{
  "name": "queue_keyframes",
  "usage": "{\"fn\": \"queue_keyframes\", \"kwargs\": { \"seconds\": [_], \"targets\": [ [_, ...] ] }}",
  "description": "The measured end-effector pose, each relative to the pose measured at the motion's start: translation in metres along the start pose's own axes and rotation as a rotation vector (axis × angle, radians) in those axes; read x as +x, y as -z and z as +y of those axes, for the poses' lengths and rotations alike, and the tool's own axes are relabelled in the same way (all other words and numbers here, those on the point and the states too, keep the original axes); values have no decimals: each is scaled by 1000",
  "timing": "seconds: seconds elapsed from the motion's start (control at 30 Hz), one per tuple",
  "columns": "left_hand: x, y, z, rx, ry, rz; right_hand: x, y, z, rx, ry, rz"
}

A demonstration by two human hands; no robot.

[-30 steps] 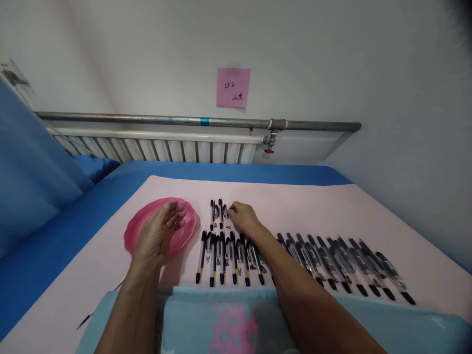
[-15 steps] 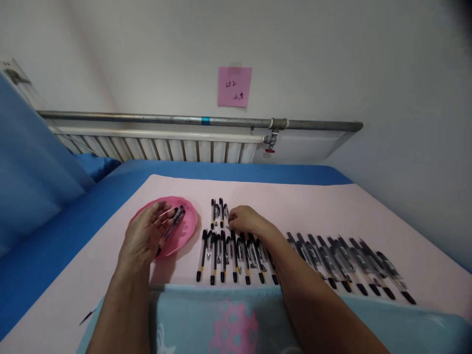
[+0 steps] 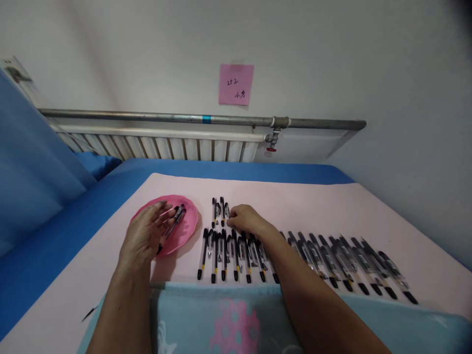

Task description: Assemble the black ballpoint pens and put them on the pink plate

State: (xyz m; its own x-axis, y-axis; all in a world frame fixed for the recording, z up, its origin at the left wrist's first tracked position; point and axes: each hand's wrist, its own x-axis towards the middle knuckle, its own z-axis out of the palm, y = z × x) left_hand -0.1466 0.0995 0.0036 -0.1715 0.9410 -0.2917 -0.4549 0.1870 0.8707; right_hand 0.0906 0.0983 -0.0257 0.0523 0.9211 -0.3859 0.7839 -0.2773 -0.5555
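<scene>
- Seeing left hand (image 3: pixel 142 233) farther out toward the left side of pink plate (image 3: pixel 189 231) than a second ago, with pair of pens (image 3: pixel 178 216) now showing beside the fingertips.
- Holding those?
- Can't tell. Showing parted, loosely curled fingers, palm turned inward; can't separate a light grip from pens just resting on the plate.
- And on the right?
- Showing right hand (image 3: pixel 245 218) about where last seen half a second ago, fingers bent inward and bunched just beside the right end of short row (image 3: pixel 222 211). Can't tell if pinching anything.
- Where to look for other pens?
- See long row (image 3: pixel 223 255) nearer the body, running under right forearm (image 3: pixel 295 275). Then check slanted group (image 3: pixel 345 259) farther right. All on pink sheet (image 3: pixel 302 206), with light-blue cloth (image 3: pixel 191 314) along the near side.
</scene>
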Motion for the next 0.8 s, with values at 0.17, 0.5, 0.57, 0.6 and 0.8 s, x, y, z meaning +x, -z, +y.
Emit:
{"fn": "queue_keyframes", "kwargs": {
  "seconds": [0.17,0.5,0.57,0.6,0.8],
  "targets": [
    [-1,2,1,5,-21,2,6,-1,7,15,-10,41],
    [19,29,3,329,-232,110,13,-1,12,-4,-1,131],
    [23,32,0,673,-318,158,16,0,13,-12,10,173],
    [24,33,-2,835,-344,170,17,0,14,-16,18,193],
    [27,23,-14,1185,-316,128,21,0,17,-43,38,246]
  ]
}}
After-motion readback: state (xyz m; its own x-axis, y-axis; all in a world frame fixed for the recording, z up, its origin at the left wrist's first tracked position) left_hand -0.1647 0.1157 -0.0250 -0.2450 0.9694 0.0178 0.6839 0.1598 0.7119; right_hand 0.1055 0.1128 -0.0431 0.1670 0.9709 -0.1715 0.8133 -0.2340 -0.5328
